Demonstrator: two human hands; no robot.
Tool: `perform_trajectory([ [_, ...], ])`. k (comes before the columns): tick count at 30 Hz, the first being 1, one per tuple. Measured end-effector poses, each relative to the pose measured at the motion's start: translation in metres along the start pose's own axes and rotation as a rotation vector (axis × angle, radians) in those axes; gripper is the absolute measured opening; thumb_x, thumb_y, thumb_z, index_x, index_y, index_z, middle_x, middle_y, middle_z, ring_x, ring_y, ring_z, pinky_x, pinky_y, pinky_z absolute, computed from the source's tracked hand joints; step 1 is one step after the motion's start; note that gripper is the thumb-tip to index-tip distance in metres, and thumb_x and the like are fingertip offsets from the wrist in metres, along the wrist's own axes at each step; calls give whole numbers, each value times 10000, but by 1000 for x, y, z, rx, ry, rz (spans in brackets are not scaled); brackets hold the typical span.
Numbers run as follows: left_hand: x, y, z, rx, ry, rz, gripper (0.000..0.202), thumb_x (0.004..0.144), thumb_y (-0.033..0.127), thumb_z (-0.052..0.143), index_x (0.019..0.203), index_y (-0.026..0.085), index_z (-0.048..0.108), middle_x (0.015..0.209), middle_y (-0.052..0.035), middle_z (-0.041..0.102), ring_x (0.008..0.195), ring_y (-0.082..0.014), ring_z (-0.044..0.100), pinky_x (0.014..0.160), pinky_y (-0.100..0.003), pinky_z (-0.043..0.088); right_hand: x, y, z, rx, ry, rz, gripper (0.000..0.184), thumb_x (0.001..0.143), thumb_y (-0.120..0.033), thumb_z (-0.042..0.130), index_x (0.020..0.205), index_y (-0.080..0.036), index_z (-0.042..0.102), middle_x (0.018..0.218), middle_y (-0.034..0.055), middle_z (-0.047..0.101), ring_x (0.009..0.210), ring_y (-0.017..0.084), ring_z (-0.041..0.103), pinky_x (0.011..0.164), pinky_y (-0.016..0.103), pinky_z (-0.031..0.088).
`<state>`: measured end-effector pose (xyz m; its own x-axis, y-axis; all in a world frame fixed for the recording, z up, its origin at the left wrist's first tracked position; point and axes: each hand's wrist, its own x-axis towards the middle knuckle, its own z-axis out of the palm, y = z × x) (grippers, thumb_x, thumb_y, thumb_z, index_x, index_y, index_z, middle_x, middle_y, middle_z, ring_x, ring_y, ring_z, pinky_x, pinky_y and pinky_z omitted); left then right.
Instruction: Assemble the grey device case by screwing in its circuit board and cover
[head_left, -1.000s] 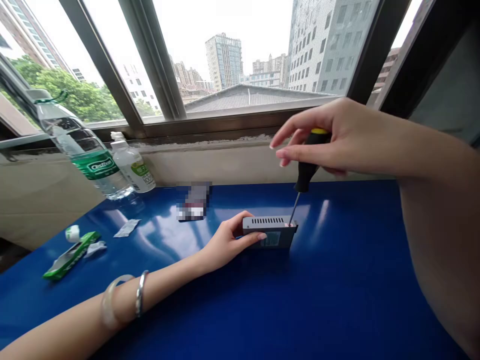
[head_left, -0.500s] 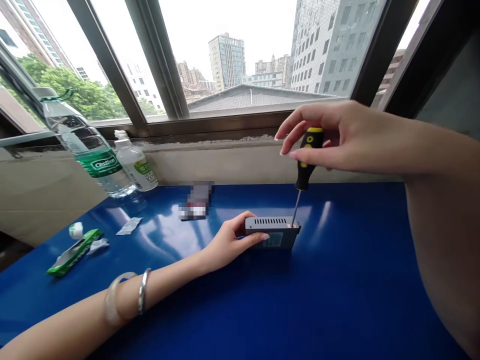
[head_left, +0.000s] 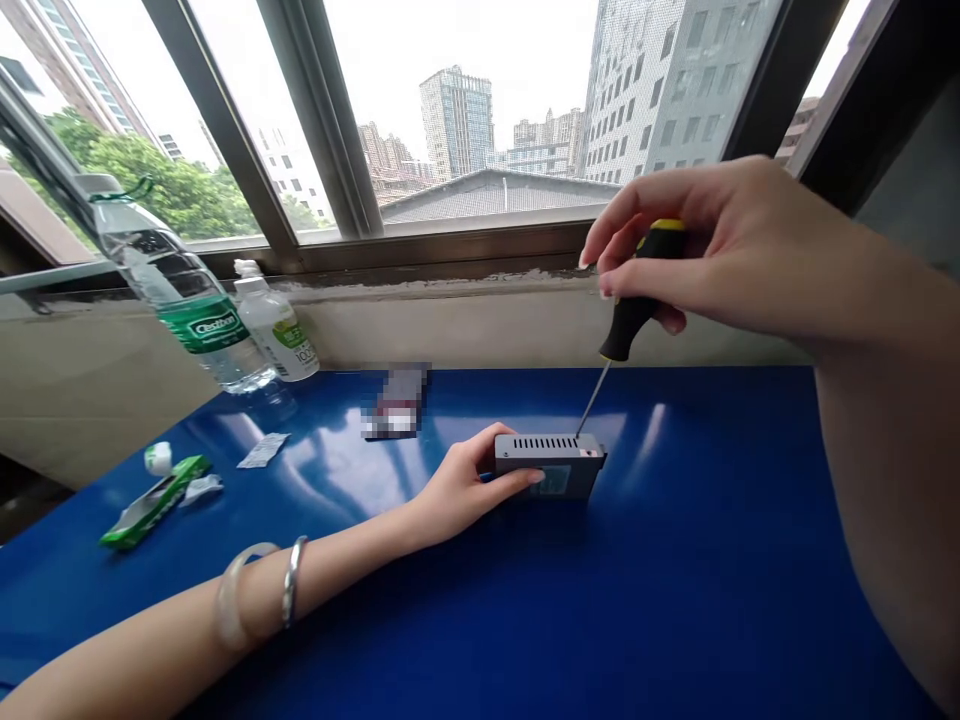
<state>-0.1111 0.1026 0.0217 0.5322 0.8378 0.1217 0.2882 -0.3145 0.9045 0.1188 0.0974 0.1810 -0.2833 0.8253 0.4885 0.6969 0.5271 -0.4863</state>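
Fingers (head_left: 622, 235) of my right hand (head_left: 739, 250) were curved and pinched against my thumb around the black, yellow-capped handle of a screwdriver (head_left: 634, 310), which tilted over the blue tabletop (head_left: 712, 620). Its thin steel shaft (head_left: 592, 398) slanted down to the far edge of a grey metal box (head_left: 551, 465), near the box's right end. I could not tell whether the tip sat in a screw.

The box lay flat near the middle of the tabletop, with a row of vent slots along its top. My left hand (head_left: 465, 480) steadied it, fingers close together and curled around its left end. Two bangles (head_left: 255, 595) circled my left wrist.

Farther left lay a blurred packet (head_left: 397, 400), a paper slip (head_left: 262, 450) and a torn green package (head_left: 154, 500). A large water bottle (head_left: 180, 290) leaned beside a small bottle (head_left: 274, 330) at the far left, against the window ledge (head_left: 442, 285).
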Motion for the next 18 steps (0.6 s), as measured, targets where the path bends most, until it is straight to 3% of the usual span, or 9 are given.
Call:
perform_trajectory([
  [4, -2, 1, 2, 23, 45, 34, 350, 789, 342, 686, 1062, 182, 536, 1004, -46, 648, 888, -173, 619, 781, -267, 505, -2, -1, 0, 48, 90, -18, 81, 797, -317, 648, 867, -276, 654, 910, 19, 631, 485, 94, 520, 443, 289, 455],
  [8, -6, 4, 2, 60, 214, 187, 443, 771, 302, 721, 1161, 195, 541, 1195, -86, 626, 1103, -218, 586, 966, -325, 449, -1, -3, 5, 102, 110, -39, 87, 794, -300, 649, 874, -265, 651, 889, 15, 625, 522, 101, 534, 436, 264, 460],
  [11, -10, 6, 1, 125, 327, 291, 321, 814, 285, 681, 1109, 186, 603, 1141, -87, 658, 1083, -220, 595, 969, -340, 442, 0, -5, 12, 139, 88, -64, 103, 794, -301, 650, 886, -254, 651, 894, 19, 624, 532, 96, 538, 423, 237, 461],
  [18, -11, 6, 2, 182, 391, 410, 141, 827, 265, 670, 944, 186, 676, 935, -79, 726, 934, -226, 631, 893, -371, 464, 2, -10, 27, 226, 39, -111, 129, 816, -278, 606, 940, -248, 632, 933, 18, 621, 557, 93, 544, 452, 226, 468],
])
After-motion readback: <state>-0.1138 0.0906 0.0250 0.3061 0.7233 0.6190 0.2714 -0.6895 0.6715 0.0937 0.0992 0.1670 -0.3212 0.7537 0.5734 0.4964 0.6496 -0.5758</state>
